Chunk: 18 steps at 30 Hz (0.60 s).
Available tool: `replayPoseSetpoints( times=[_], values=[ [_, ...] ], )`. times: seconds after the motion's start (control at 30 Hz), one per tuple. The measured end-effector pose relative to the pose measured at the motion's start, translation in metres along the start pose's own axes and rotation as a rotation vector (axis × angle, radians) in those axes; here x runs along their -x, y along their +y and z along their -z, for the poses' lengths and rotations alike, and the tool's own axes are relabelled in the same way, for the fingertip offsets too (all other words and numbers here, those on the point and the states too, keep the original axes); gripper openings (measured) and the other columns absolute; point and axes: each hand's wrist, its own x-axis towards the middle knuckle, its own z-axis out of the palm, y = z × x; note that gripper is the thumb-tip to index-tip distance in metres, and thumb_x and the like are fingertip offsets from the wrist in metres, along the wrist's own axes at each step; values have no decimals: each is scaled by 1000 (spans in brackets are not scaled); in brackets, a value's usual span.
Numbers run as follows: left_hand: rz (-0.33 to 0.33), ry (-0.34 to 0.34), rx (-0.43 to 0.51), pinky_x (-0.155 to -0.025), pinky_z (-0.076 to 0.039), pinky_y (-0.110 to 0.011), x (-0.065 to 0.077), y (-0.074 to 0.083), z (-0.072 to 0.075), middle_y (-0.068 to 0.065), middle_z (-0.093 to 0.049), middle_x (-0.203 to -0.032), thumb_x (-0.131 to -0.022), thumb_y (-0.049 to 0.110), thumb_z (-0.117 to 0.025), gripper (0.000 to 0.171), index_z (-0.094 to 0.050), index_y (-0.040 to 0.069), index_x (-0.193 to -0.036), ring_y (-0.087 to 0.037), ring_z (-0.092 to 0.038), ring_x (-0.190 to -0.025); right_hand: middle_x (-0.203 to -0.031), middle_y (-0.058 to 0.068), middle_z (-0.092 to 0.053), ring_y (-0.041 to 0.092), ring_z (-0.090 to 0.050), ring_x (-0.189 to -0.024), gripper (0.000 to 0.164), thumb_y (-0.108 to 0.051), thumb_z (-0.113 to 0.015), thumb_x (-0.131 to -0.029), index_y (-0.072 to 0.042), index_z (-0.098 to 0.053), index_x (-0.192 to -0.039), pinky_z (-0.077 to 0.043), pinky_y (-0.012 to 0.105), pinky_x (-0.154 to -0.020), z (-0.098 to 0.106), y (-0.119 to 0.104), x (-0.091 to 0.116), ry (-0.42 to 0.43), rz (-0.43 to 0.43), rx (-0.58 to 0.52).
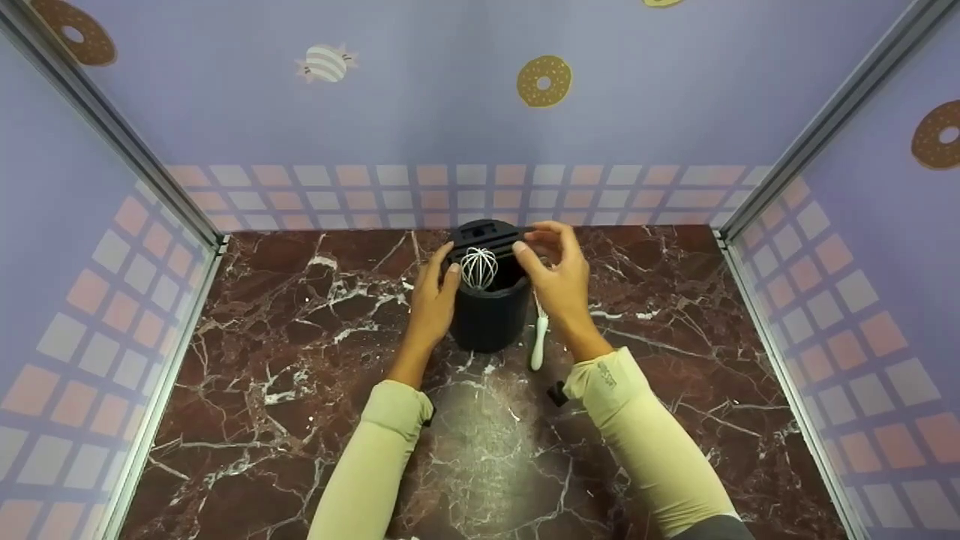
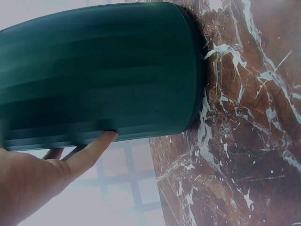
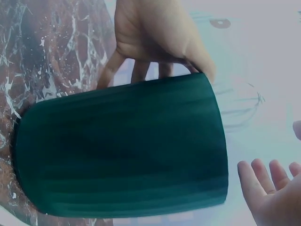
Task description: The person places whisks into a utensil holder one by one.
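Left of the container, the left hand (image 1: pixel 433 300) is spread, its extended fingers touching the side near the rim; firmness of contact cannot be told. The whisk (image 1: pixel 478 268) stands in the container's open front part, wire loops uppermost, above the rim. The container (image 1: pixel 489 324) is upright on the dark red, white-veined surface (image 1: pixel 277 442): a smooth round-walled cylinder, black in the head view, deep green in both wrist views, with faint vertical banding and a slotted top section (image 1: pixel 472 234) toward its back. Just right of the container lies a pale-handled utensil (image 1: pixel 538 345). Beside the rim's right, the right hand (image 1: pixel 564 281) has bent, parted fingers; rim contact is unclear.
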Motion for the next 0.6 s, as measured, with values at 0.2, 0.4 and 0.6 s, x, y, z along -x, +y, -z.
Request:
replayPoseSetpoints(
  times=[0.2,0.4,0.6],
  values=[
    [-6,7,-1,-111,-37,-58,0,0,0,-12,-50,-148,-107,46,-45,49,-45,31,-154,-32,-47,-138,-114,26,-62,22,-68,-94,39,0,-67,-95,14,-51,-127,-61,35,-81,17,6,-6,41,-24,-162],
    [-1,7,-3,-111,-38,-58,0,0,1,-12,-49,-150,-108,45,-45,48,-45,32,-154,-32,-46,-139,-107,12,-60,20,-69,-91,40,-1,-67,-96,12,-50,-129,-61,38,-80,32,20,-9,93,-72,-210],
    [3,7,-13,-112,-37,-58,0,-1,0,-10,-48,-151,-108,46,-44,48,-45,33,-154,-31,-45,-141,-108,11,-63,33,-68,-98,43,-5,-72,-94,7,-52,-129,-61,40,-81,46,54,-11,139,-141,-155]
  ],
)
